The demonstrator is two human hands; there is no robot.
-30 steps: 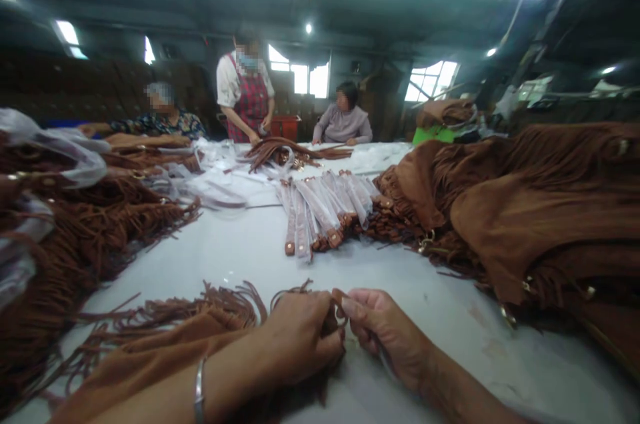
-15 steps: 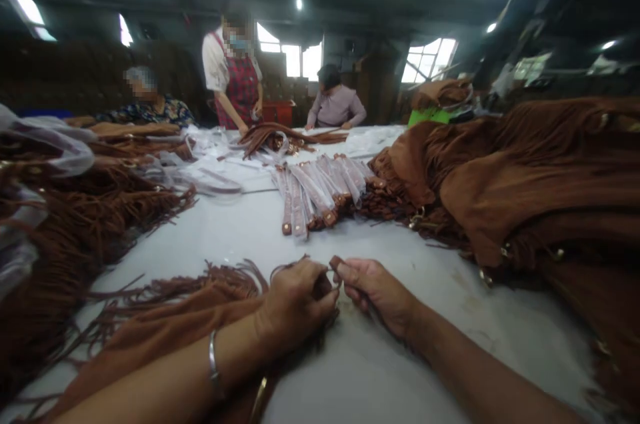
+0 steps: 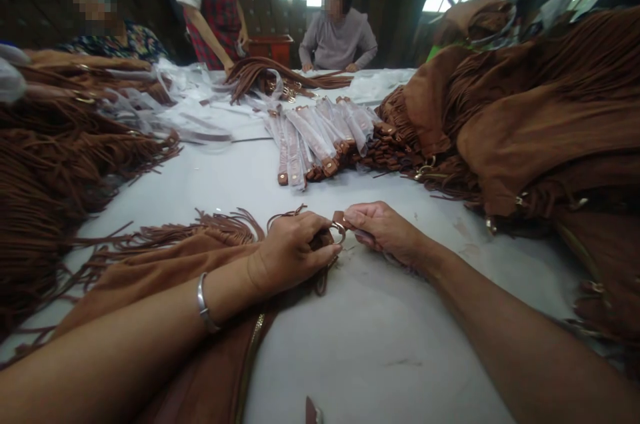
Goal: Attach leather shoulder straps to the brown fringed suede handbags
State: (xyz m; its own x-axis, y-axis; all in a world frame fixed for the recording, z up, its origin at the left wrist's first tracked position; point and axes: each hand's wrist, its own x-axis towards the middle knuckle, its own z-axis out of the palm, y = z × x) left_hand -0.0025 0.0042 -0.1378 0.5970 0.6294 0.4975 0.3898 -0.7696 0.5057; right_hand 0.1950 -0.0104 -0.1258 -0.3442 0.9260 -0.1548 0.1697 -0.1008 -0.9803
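Observation:
A brown fringed suede bag (image 3: 165,271) lies on the table under my left forearm, its brass zipper (image 3: 256,337) showing along one edge. My left hand (image 3: 295,247) is closed on the bag's end, with a gold metal ring (image 3: 339,232) sticking out past the thumb and forefinger. Facing it, my right hand (image 3: 377,231) pinches a brown leather strap, whose end tab (image 3: 340,218) reaches to the ring. The tab appears to pass through or lie against the ring; I cannot tell which. The rest of the strap is mostly hidden behind the right hand.
Plastic-wrapped straps (image 3: 313,137) lie in a row ahead. Brown fringed bags are heaped at the right (image 3: 530,137) and left (image 3: 95,157). A small brown piece (image 3: 313,411) sits at the near edge. Across the white table (image 3: 380,344), a co-worker in a checked apron (image 3: 217,4) stands; two others sit.
The view has tilted downward, so everything sits higher in the picture. The gold ring now shows more fully between my hands, with the strap tab at it. Both hands keep their grip.

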